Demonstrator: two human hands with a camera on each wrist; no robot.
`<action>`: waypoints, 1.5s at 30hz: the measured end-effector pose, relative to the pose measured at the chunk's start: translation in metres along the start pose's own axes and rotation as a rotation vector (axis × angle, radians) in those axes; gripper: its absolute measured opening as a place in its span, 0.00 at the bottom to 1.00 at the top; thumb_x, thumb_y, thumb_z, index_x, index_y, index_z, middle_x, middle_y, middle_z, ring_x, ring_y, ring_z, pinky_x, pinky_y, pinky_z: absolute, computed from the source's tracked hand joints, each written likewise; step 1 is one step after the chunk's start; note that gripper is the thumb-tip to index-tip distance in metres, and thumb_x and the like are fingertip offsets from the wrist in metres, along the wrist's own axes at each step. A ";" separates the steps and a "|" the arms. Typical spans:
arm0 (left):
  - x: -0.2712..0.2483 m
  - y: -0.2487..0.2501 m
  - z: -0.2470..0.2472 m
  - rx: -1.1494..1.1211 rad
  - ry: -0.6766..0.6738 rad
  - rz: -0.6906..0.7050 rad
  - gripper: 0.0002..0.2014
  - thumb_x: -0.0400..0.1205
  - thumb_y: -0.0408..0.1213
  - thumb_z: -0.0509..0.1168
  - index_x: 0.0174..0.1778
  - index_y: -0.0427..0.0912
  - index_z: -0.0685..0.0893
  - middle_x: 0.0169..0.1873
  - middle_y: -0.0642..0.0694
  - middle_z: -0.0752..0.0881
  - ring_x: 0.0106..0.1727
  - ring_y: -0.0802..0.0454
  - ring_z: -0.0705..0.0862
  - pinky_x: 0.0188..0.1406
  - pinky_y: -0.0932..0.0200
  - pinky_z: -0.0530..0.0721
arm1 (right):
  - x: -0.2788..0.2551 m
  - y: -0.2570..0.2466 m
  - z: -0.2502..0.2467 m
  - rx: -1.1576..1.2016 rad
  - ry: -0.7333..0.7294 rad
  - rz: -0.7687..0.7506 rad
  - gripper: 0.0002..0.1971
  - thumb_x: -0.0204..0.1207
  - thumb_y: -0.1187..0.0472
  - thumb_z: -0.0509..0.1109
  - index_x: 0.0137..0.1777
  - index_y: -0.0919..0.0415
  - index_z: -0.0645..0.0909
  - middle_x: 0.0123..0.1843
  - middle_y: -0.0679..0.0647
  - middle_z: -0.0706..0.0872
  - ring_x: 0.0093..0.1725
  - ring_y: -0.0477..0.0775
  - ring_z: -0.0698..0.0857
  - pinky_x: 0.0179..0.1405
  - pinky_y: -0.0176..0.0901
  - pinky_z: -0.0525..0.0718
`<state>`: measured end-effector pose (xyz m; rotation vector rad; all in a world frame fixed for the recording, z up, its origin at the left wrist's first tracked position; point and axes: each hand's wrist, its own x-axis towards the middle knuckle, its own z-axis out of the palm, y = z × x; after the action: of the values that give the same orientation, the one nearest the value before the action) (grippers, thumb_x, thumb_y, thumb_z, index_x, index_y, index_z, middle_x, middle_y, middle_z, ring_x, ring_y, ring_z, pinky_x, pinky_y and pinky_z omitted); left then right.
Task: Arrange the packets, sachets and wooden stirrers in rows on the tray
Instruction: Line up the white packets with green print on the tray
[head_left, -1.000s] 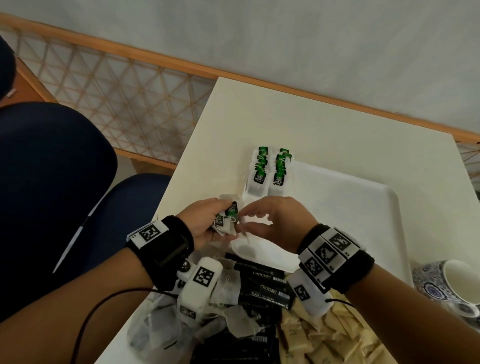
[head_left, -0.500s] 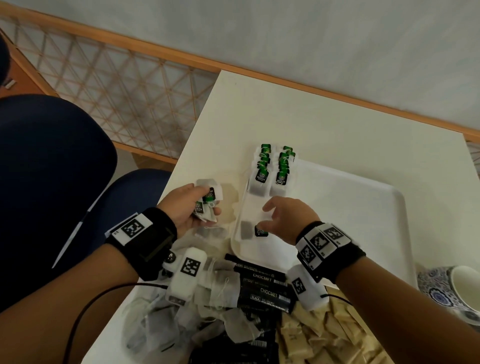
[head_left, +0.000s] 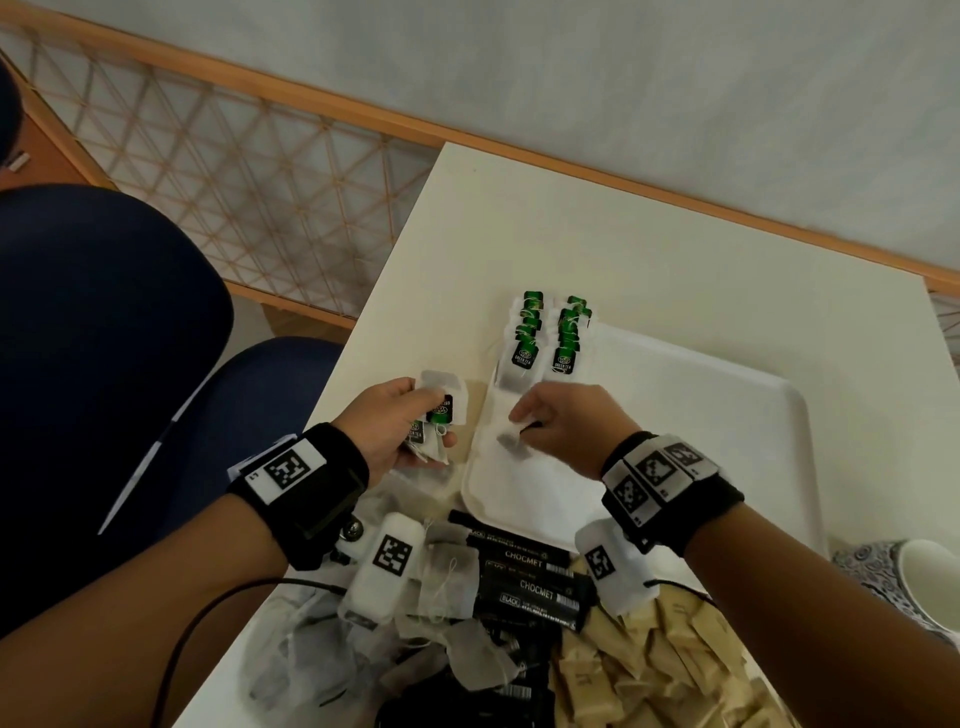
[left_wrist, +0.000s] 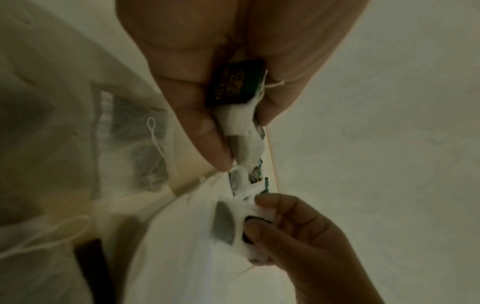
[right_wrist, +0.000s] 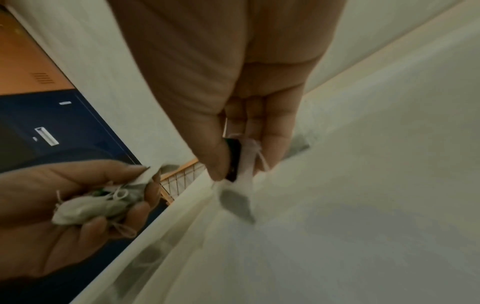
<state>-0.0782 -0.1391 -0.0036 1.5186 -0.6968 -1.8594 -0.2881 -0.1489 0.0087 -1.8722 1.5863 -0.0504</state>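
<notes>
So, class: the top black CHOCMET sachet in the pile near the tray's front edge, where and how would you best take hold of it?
Pinch the black CHOCMET sachet across its narrow width, near the middle, coming from above. It is a long flat stick lying level on top of the pile, so its long edges are free, while its ends run under a tea bag and the right wrist's camera. The right hand looks nearest.

A cream table (head_left: 649, 249) stands against a pale wall (head_left: 571, 67) edged by a wooden rail (head_left: 322, 98). A lattice panel (head_left: 218, 171), possibly glazed, runs behind a navy chair (head_left: 104, 332).
</notes>
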 end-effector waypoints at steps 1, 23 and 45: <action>0.000 0.001 0.001 0.002 -0.002 0.000 0.05 0.84 0.37 0.63 0.52 0.40 0.82 0.40 0.42 0.88 0.36 0.47 0.88 0.24 0.56 0.84 | 0.001 0.000 -0.005 0.022 0.040 0.007 0.09 0.75 0.61 0.70 0.50 0.44 0.82 0.40 0.39 0.80 0.42 0.42 0.81 0.45 0.35 0.81; 0.006 0.009 0.001 -0.017 -0.001 -0.012 0.10 0.85 0.40 0.61 0.57 0.40 0.81 0.44 0.42 0.87 0.36 0.48 0.87 0.30 0.52 0.87 | 0.026 0.002 -0.025 0.191 0.192 -0.058 0.13 0.74 0.65 0.72 0.54 0.47 0.84 0.38 0.41 0.87 0.43 0.40 0.84 0.50 0.35 0.80; 0.007 0.015 0.018 0.014 -0.064 -0.034 0.13 0.87 0.44 0.55 0.50 0.42 0.83 0.34 0.41 0.87 0.33 0.47 0.86 0.28 0.55 0.86 | 0.019 -0.023 -0.013 0.001 0.129 -0.336 0.18 0.71 0.45 0.75 0.60 0.45 0.83 0.56 0.42 0.85 0.53 0.41 0.81 0.52 0.36 0.79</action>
<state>-0.0944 -0.1537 0.0064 1.4937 -0.7188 -1.9400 -0.2695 -0.1711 0.0234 -2.1527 1.3354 -0.3249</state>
